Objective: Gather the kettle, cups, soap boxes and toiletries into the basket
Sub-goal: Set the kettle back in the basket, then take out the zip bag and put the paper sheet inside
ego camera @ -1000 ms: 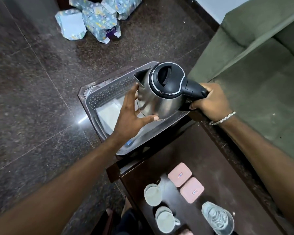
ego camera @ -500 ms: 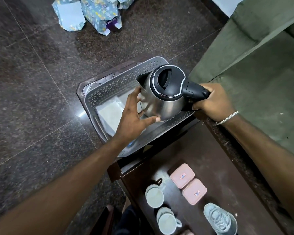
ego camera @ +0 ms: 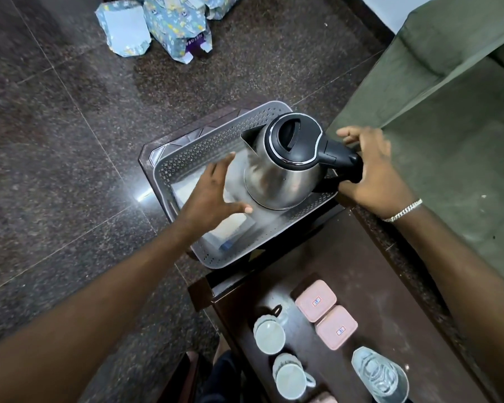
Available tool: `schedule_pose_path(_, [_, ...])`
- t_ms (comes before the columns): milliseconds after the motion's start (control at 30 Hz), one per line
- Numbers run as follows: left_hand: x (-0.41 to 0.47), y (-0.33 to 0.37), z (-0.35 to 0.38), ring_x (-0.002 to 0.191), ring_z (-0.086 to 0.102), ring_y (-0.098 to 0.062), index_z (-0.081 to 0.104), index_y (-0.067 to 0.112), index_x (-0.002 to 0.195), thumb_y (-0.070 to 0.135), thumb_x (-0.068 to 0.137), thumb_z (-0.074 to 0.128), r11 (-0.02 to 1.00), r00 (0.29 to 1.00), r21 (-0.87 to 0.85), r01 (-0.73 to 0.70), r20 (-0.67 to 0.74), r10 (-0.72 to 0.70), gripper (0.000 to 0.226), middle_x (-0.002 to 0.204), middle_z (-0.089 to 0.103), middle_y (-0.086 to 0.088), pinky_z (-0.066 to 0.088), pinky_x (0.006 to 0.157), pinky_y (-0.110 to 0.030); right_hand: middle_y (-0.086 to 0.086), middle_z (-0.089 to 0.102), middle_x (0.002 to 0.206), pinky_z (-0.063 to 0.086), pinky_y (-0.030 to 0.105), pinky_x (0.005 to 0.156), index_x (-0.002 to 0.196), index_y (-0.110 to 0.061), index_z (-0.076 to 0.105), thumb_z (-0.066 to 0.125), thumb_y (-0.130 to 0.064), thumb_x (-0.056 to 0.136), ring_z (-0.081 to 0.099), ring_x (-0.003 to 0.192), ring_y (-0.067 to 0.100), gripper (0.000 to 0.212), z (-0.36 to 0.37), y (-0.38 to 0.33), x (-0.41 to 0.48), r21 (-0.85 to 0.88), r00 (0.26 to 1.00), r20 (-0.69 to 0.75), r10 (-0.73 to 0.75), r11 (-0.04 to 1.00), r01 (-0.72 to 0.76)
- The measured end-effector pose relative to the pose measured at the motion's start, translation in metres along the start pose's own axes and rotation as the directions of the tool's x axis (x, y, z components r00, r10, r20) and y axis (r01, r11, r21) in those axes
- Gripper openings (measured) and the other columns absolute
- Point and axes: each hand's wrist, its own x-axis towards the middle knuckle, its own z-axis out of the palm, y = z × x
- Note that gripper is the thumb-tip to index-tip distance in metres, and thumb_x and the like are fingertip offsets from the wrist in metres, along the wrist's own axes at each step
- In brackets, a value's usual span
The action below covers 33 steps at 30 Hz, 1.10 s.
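Tipping is the chief risk here: the kettle (ego camera: pixel 282 167) is standing upright in the grey perforated basket (ego camera: pixel 186 152), crowded toward the rim at about 3 o'clock, with its black handle (ego camera: pixel 341 162) reaching out over that rim, so a brush from a departing wrist could plausibly rock it against the wall or swing it round. A pale flat packet (ego camera: pixel 186 190) is lying on the basket floor near 9 o'clock of the kettle; whether the kettle's base is overlapping it cannot be told, and if it is, the footing would be uneven. The basket itself is sitting on a dark low stand (ego camera: pixel 146 158) beyond the far end of the bench (ego camera: pixel 346 257), so a hard nudge might also shift it. The left hand (ego camera: pixel 213 196) is spreading open, fingers splayed, hovering just beside the steel body at 8 o'clock, seemingly not gripping, though contact is hard to judge through the blur. The right hand (ego camera: pixel 373 173) is sitting at the handle's end with fingers loosened and apart rather than wrapped. On the bench two cups (ego camera: pixel 269 335), two pink soap boxes (ego camera: pixel 316 301) and a clear pouch (ego camera: pixel 378 376) are waiting, apparently not yet gathered.
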Motion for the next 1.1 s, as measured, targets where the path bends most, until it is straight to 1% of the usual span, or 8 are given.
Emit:
schedule_pose_path(100, [0.002, -0.011, -0.018, 0.134, 0.04, -0.041, 0.031, 0.014, 0.155, 0.048, 0.071, 0.09, 0.923, 0.998, 0.381, 0.055, -0.017, -0.052, 0.107, 0.15, 0.046, -0.019, 0.039, 0.109, -0.049, 0.011, 0.044, 0.122, 0.039, 0.045, 0.097, 0.137, -0.021, 0.045, 0.059, -0.015, 0.052, 0.045, 0.11, 0.033, 0.086, 0.007, -0.028, -0.02, -0.098, 0.975, -0.204, -0.091, 0.993, 0.072])
schedule_pose_path(233, [0.001, -0.02, -0.029, 0.126, 0.042, -0.046, 0.035, 0.009, 0.144, 0.048, 0.074, 0.087, 0.71, 0.984, 0.689, 0.146, -0.027, -0.176, 0.096, 0.134, 0.057, -0.026, 0.042, 0.099, -0.055, 0.01, 0.051, 0.109, 0.036, 0.047, 0.082, 0.123, -0.015, 0.055, 0.062, -0.014, 0.051, 0.048, 0.096, 0.033, 0.072, 0.043, -0.07, -0.045, -0.146, 0.92, -0.346, -0.183, 0.979, 0.14])
schedule_pose_path(333, [0.005, -0.024, -0.03, 0.131, 0.038, -0.046, 0.037, 0.007, 0.14, 0.054, 0.071, 0.087, 0.64, 0.966, 0.749, 0.171, -0.001, -0.257, 0.097, 0.132, 0.061, -0.026, 0.038, 0.101, -0.054, 0.01, 0.054, 0.107, 0.038, 0.046, 0.078, 0.119, -0.014, 0.059, 0.064, -0.016, 0.055, 0.047, 0.095, 0.031, 0.064, 0.084, -0.093, -0.052, -0.135, 0.935, -0.274, -0.225, 0.972, 0.194])
schedule_pose_path(500, [0.012, -0.025, -0.034, 0.132, 0.044, -0.044, 0.043, 0.005, 0.131, 0.046, 0.074, 0.087, 0.669, 0.943, 0.7, 0.251, -0.021, -0.331, 0.082, 0.128, 0.065, -0.025, 0.037, 0.102, -0.051, 0.007, 0.053, 0.114, 0.045, 0.048, 0.087, 0.122, -0.015, 0.057, 0.064, -0.018, 0.068, 0.051, 0.103, 0.029, 0.055, 0.152, -0.108, -0.051, -0.027, 0.994, 0.01, -0.112, 0.993, 0.112])
schedule_pose_path(633, [0.015, -0.026, -0.048, 0.115, 0.062, -0.042, 0.056, 0.001, 0.121, 0.031, 0.086, 0.08, 0.818, 0.948, 0.507, 0.272, 0.003, -0.317, 0.052, 0.121, 0.067, -0.025, 0.05, 0.093, -0.046, 0.007, 0.053, 0.12, 0.046, 0.05, 0.092, 0.127, -0.014, 0.055, 0.068, -0.031, 0.078, 0.053, 0.11, 0.03, 0.054, 0.182, -0.108, -0.046, 0.033, 0.985, 0.169, -0.043, 0.999, 0.038])
schedule_pose_path(800, [0.014, -0.019, -0.063, 0.086, 0.073, -0.031, 0.068, 0.004, 0.106, 0.024, 0.085, 0.079, 0.884, 0.898, 0.175, 0.435, -0.017, -0.439, 0.031, 0.101, 0.074, -0.018, 0.061, 0.075, -0.042, 0.005, 0.053, 0.127, 0.046, 0.04, 0.099, 0.136, -0.014, 0.049, 0.074, -0.058, 0.074, 0.052, 0.116, 0.027, 0.081, 0.195, -0.115, -0.048, 0.074, 0.974, 0.224, -0.026, 0.997, 0.01])
schedule_pose_path(933, [0.008, -0.011, -0.062, 0.073, 0.071, -0.024, 0.068, 0.004, 0.097, 0.015, 0.084, 0.078, 0.867, 0.873, -0.124, 0.482, -0.019, -0.488, 0.02, 0.094, 0.073, -0.016, 0.06, 0.057, -0.034, 0.012, 0.061, 0.121, 0.05, 0.045, 0.092, 0.13, -0.007, 0.055, 0.071, -0.022, 0.08, 0.059, 0.109, 0.034, 0.055, 0.19, -0.119, -0.052, 0.113, 0.995, 0.093, -0.025, 0.993, 0.014])
schedule_pose_path(1100, [-0.012, 0.013, -0.06, 0.072, 0.073, -0.019, 0.068, 0.008, 0.092, 0.051, 0.081, 0.081, 0.781, 0.899, -0.47, 0.41, 0.063, -0.434, 0.046, 0.083, 0.072, -0.01, 0.06, 0.063, -0.031, 0.01, 0.072, 0.109, 0.053, 0.042, 0.086, 0.113, -0.006, 0.068, 0.061, -0.001, 0.081, 0.067, 0.097, 0.029, 0.033, 0.17, -0.119, -0.053, 0.302, 0.998, -0.021, 0.067, 0.951, -0.058])
